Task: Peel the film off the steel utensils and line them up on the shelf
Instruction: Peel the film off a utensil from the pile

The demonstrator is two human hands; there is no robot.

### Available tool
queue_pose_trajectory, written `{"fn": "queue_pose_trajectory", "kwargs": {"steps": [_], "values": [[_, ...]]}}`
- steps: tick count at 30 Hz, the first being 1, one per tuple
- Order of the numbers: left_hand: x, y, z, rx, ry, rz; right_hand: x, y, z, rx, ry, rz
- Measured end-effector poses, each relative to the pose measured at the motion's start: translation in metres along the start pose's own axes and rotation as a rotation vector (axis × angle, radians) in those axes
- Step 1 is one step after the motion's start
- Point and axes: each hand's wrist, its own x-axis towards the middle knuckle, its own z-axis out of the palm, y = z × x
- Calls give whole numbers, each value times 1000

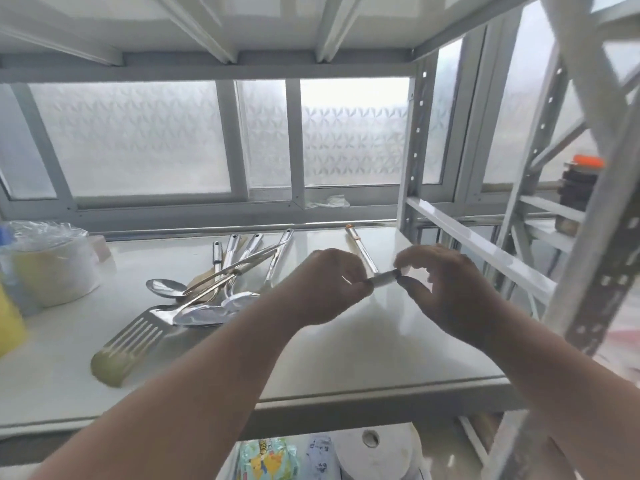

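Observation:
Both hands are raised above the white shelf (346, 351). My left hand (329, 285) grips a short steel utensil handle (386, 279), and my right hand (446, 289) pinches that handle's right end with thumb and fingertips. What lies beyond the left hand's grip is hidden. A loose pile of steel utensils (214, 296) lies to the left on the shelf: spoons, ladles, tongs and a slotted turner (135, 337). One long steel utensil with an orange tip (362, 249) lies alone behind my hands.
A plastic-wrapped tub (52, 261) and a yellow object (8, 323) stand at the shelf's left end. White rack uprights (588, 271) rise on the right, with a jar with an orange lid (578, 192) beyond. Frosted windows sit behind. Packets and a paper roll lie on the lower shelf.

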Motion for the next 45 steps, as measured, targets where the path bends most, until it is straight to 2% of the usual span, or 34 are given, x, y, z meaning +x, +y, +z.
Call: {"fn": "queue_pose_trajectory", "kwargs": {"steps": [4,9,17,25,33,39,45], "values": [[14,2,32,-40,-95,44,-24,15,-9,-78,-51,79],[18,-3,46,-203,-121,61,-44,18,-5,-72,-94,198],[31,11,50,-261,-220,46,-53,17,-4,-42,47,298],[34,16,72,-492,-222,37,-56,14,-6,-15,117,443],[38,9,82,-489,-218,81,-56,6,0,-104,162,517],[36,6,83,-507,-288,168,-56,3,-1,-94,149,535],[30,12,78,-349,-351,191,-57,1,0,-126,123,545]]}}
